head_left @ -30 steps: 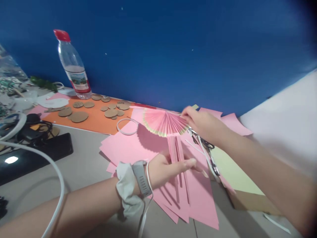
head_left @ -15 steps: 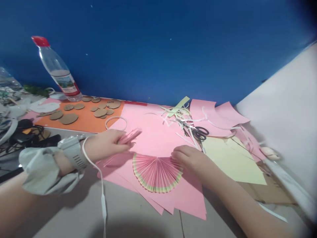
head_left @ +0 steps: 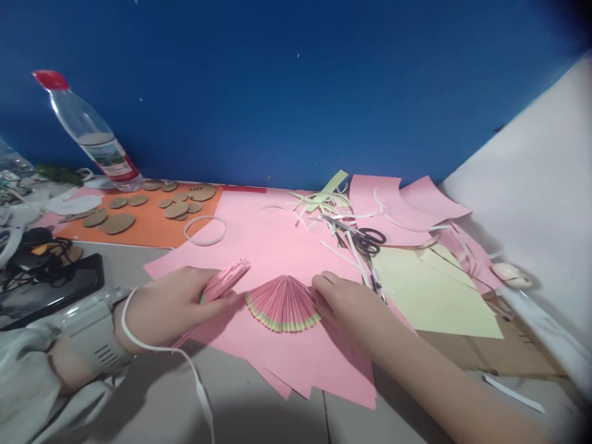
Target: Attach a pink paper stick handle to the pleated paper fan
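Note:
In my left hand is a folded bundle of pleated pink paper, pinched between thumb and fingers and pointing up to the right. My right hand grips the right edge of a pleated paper fan, pink with a yellow-green rim. The fan is partly spread, its point facing away from me. Beneath both lie overlapping pink paper sheets. The fingertips of my right hand are partly hidden behind the fan's edge.
Black-handled scissors lie among paper strips behind my right hand. At the left stand a red-capped bottle and cardboard discs on an orange sheet. A phone lies beside them. Pale green paper is at the right.
The fan has narrowed from nearly a half circle, and its right edge is now between my right fingers. My left hand has come lower and left, still holding the pink bundle.

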`<act>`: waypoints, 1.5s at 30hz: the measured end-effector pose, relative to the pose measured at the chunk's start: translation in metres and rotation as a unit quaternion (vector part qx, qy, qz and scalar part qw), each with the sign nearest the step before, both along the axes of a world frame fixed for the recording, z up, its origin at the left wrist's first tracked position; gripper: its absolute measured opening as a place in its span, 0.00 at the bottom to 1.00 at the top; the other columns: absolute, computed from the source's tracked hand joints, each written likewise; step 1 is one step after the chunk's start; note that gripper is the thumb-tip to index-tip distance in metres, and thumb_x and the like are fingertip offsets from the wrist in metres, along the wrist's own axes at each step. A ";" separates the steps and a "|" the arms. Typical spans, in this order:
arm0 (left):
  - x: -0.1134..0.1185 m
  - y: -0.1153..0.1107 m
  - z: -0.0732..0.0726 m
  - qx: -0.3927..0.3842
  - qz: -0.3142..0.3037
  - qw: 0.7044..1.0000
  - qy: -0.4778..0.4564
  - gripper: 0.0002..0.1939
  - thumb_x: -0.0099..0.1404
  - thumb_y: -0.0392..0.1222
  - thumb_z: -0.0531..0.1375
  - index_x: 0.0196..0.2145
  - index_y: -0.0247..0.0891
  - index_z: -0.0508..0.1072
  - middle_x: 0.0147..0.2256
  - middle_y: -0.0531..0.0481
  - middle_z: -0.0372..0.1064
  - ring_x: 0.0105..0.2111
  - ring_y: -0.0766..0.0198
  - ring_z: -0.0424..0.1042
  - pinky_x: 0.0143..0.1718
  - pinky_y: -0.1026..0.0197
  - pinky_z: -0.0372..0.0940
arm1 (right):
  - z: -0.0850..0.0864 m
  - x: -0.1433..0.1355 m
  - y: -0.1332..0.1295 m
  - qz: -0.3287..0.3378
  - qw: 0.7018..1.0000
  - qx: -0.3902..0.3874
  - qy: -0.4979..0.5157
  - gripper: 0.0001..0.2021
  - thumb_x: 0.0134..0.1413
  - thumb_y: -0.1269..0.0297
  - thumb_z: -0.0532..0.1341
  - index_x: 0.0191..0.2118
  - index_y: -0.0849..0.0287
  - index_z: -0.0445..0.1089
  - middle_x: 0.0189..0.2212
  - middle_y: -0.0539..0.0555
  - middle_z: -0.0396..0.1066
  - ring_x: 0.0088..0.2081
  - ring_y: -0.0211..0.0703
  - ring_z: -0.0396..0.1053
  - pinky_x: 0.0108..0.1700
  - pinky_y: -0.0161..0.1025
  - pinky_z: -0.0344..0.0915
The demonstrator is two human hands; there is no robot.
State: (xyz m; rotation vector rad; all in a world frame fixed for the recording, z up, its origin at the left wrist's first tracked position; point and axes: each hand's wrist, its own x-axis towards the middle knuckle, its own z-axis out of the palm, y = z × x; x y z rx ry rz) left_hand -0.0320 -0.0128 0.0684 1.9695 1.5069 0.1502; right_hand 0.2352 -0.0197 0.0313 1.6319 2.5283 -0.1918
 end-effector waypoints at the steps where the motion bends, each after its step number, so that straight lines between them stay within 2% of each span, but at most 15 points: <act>1: 0.002 -0.002 -0.001 -0.013 0.001 1.000 0.021 0.24 0.59 0.62 0.53 0.20 0.38 0.61 0.19 0.55 0.55 0.21 0.66 0.55 0.24 0.63 0.48 | -0.001 -0.003 0.001 -0.004 1.000 -0.002 -0.004 0.05 0.60 0.70 0.53 0.32 0.59 0.63 0.29 0.53 0.68 0.25 0.39 0.67 0.24 0.37 0.48; 3: 0.006 -0.005 -0.002 -0.033 -0.006 0.997 0.069 0.26 0.60 0.64 0.50 0.20 0.38 0.59 0.19 0.56 0.54 0.21 0.66 0.55 0.25 0.63 0.48 | -0.002 -0.008 0.004 -0.008 1.000 -0.001 -0.005 0.04 0.58 0.72 0.53 0.33 0.59 0.63 0.28 0.53 0.68 0.24 0.40 0.68 0.23 0.37 0.46; 6: 0.017 -0.009 -0.003 -0.034 -0.020 0.998 0.056 0.25 0.62 0.63 0.48 0.22 0.38 0.62 0.20 0.56 0.57 0.21 0.66 0.57 0.25 0.64 0.49 | -0.003 -0.019 0.006 -0.009 1.000 -0.001 0.001 0.05 0.57 0.75 0.51 0.34 0.60 0.63 0.25 0.53 0.68 0.23 0.42 0.68 0.22 0.37 0.44; 11: 0.037 -0.014 -0.005 -0.032 -0.085 0.996 -0.008 0.14 0.64 0.49 0.50 0.27 0.39 0.67 0.24 0.56 0.65 0.25 0.66 0.63 0.28 0.64 0.51 | 0.001 -0.034 0.009 0.008 0.999 -0.013 0.033 0.06 0.58 0.72 0.50 0.35 0.59 0.62 0.23 0.52 0.68 0.23 0.40 0.66 0.23 0.36 0.45; 15: 0.052 -0.019 -0.011 -0.011 -0.101 0.995 0.020 0.06 0.58 0.41 0.52 0.26 0.39 0.67 0.26 0.54 0.66 0.29 0.63 0.66 0.31 0.62 0.53 | 0.002 -0.038 0.015 0.026 0.997 -0.048 0.055 0.02 0.55 0.67 0.54 0.33 0.57 0.62 0.22 0.49 0.68 0.21 0.37 0.62 0.22 0.35 0.44; 17: 0.059 -0.022 -0.014 -0.003 -0.103 0.994 0.033 0.05 0.56 0.40 0.53 0.27 0.40 0.67 0.27 0.53 0.68 0.31 0.61 0.67 0.32 0.62 0.54 | 0.002 -0.038 0.017 0.030 0.996 -0.067 0.060 0.04 0.56 0.65 0.53 0.32 0.57 0.62 0.21 0.48 0.68 0.19 0.35 0.60 0.20 0.34 0.44; 22: 0.069 -0.024 -0.014 -0.017 -0.117 0.993 0.005 0.08 0.55 0.37 0.54 0.32 0.40 0.71 0.33 0.52 0.72 0.35 0.59 0.70 0.35 0.61 0.57 | 0.001 -0.041 0.019 0.050 0.995 -0.070 0.060 0.13 0.63 0.59 0.46 0.32 0.56 0.63 0.23 0.48 0.69 0.21 0.35 0.62 0.21 0.34 0.46; 26: 0.067 -0.027 -0.012 -0.040 -0.121 0.989 -0.076 0.12 0.55 0.36 0.55 0.37 0.44 0.73 0.39 0.55 0.74 0.38 0.60 0.71 0.39 0.61 0.58 | 0.003 -0.044 0.018 0.074 0.995 -0.054 0.036 0.11 0.59 0.55 0.51 0.34 0.56 0.65 0.28 0.51 0.71 0.25 0.40 0.67 0.24 0.35 0.49; 31: 0.065 -0.034 -0.013 -0.075 -0.119 0.984 -0.110 0.17 0.55 0.40 0.58 0.44 0.49 0.72 0.47 0.55 0.72 0.45 0.55 0.69 0.43 0.60 0.58 | 0.008 -0.046 0.011 0.078 0.997 -0.015 0.022 0.14 0.55 0.53 0.56 0.40 0.58 0.66 0.36 0.56 0.70 0.36 0.49 0.70 0.29 0.39 0.57; 34: 0.067 -0.035 -0.010 -0.099 -0.128 0.980 -0.116 0.12 0.55 0.42 0.59 0.38 0.48 0.75 0.41 0.55 0.75 0.40 0.57 0.71 0.39 0.62 0.59 | 0.008 -0.047 0.006 0.094 0.995 0.023 0.015 0.11 0.56 0.58 0.55 0.38 0.60 0.67 0.35 0.56 0.70 0.36 0.49 0.69 0.30 0.40 0.60; 38: 0.067 -0.034 -0.007 -0.117 -0.159 0.972 -0.127 0.06 0.57 0.38 0.57 0.29 0.45 0.74 0.31 0.58 0.74 0.32 0.63 0.71 0.33 0.64 0.58 | 0.003 -0.047 0.005 0.111 0.993 0.048 0.000 0.08 0.57 0.64 0.54 0.37 0.61 0.67 0.34 0.58 0.70 0.36 0.49 0.68 0.32 0.41 0.61; 40: 0.063 -0.032 -0.007 -0.093 -0.136 0.980 -0.111 0.03 0.57 0.40 0.58 0.28 0.43 0.73 0.28 0.57 0.72 0.29 0.63 0.69 0.30 0.64 0.56 | 0.000 -0.048 0.004 0.107 0.993 0.044 -0.010 0.07 0.56 0.68 0.53 0.37 0.62 0.68 0.34 0.59 0.70 0.36 0.49 0.68 0.31 0.40 0.60; 42: 0.057 -0.027 -0.007 -0.082 -0.088 0.986 -0.118 0.07 0.59 0.44 0.58 0.27 0.39 0.71 0.26 0.55 0.69 0.26 0.64 0.67 0.27 0.64 0.56 | -0.002 -0.050 0.001 0.102 0.994 0.040 -0.015 0.07 0.55 0.71 0.54 0.36 0.62 0.68 0.33 0.59 0.70 0.35 0.49 0.68 0.31 0.41 0.61; 44: 0.050 -0.019 -0.007 -0.131 -0.048 0.969 -0.203 0.11 0.62 0.46 0.56 0.29 0.38 0.71 0.26 0.53 0.70 0.27 0.64 0.68 0.29 0.63 0.60 | -0.002 -0.052 -0.004 0.111 0.993 0.042 -0.015 0.06 0.54 0.72 0.55 0.36 0.61 0.68 0.34 0.59 0.69 0.36 0.50 0.68 0.32 0.41 0.61; 45: 0.048 -0.015 -0.007 -0.173 -0.028 0.946 -0.271 0.12 0.63 0.47 0.55 0.31 0.37 0.71 0.27 0.52 0.71 0.28 0.63 0.70 0.31 0.62 0.64 | -0.001 -0.052 -0.005 0.118 0.992 0.041 -0.011 0.06 0.53 0.72 0.55 0.35 0.61 0.68 0.34 0.59 0.69 0.36 0.50 0.68 0.33 0.41 0.61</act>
